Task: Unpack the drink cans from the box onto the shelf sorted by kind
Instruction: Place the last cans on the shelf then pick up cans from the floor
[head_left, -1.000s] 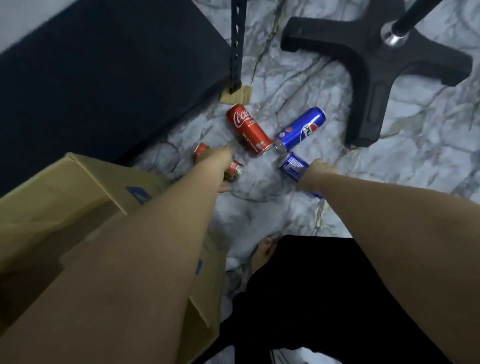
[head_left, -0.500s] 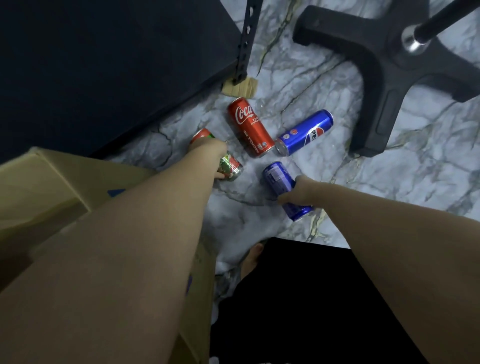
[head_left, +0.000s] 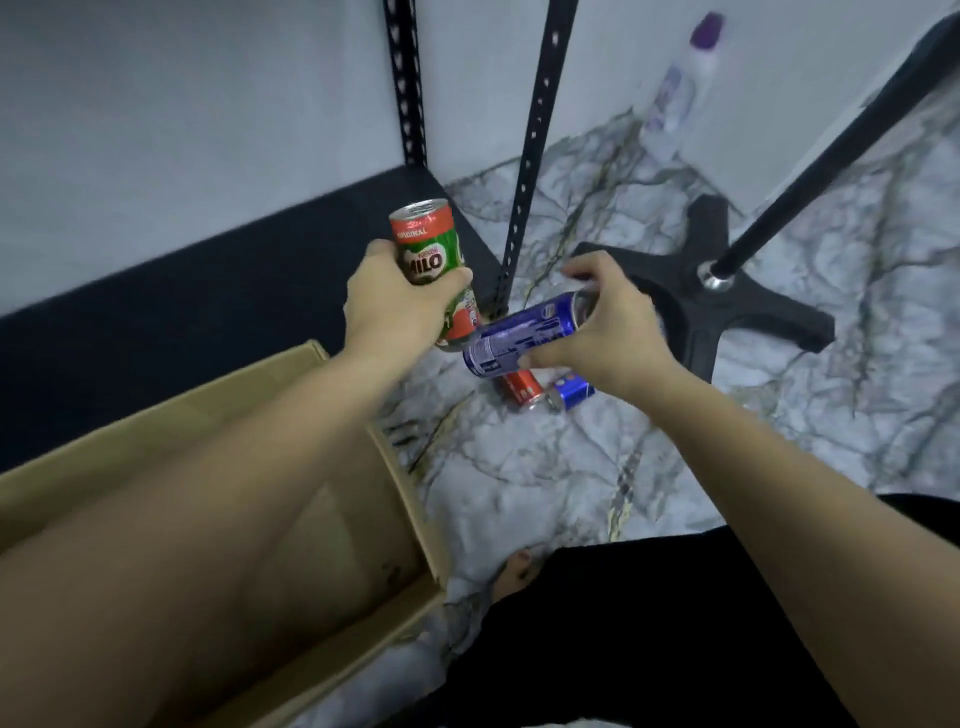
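My left hand (head_left: 395, 306) grips a green and red Milo can (head_left: 423, 244), held upright above the floor. A second can of the same kind (head_left: 461, 314) sticks out below it in the same hand. My right hand (head_left: 608, 332) holds a blue can (head_left: 514, 340) on its side, its end touching the lower Milo can. A red can (head_left: 522, 388) and another blue can (head_left: 571, 391) lie on the marble floor just under my hands. The dark lowest shelf board (head_left: 208, 296) lies behind and left of my left hand. The open cardboard box (head_left: 171, 431) is at lower left, under my left forearm.
Black perforated shelf posts (head_left: 535, 130) rise just behind the cans. A black chair base (head_left: 753, 306) with its pole stands right of my right hand. A white bottle with a purple cap (head_left: 675, 98) stands by the wall. My black-clad leg and bare foot (head_left: 514, 571) are below.
Both hands have lifted off the floor with their cans, the left with the Milo cans, the right with a blue can. The view has tilted up toward the shelf and wall.
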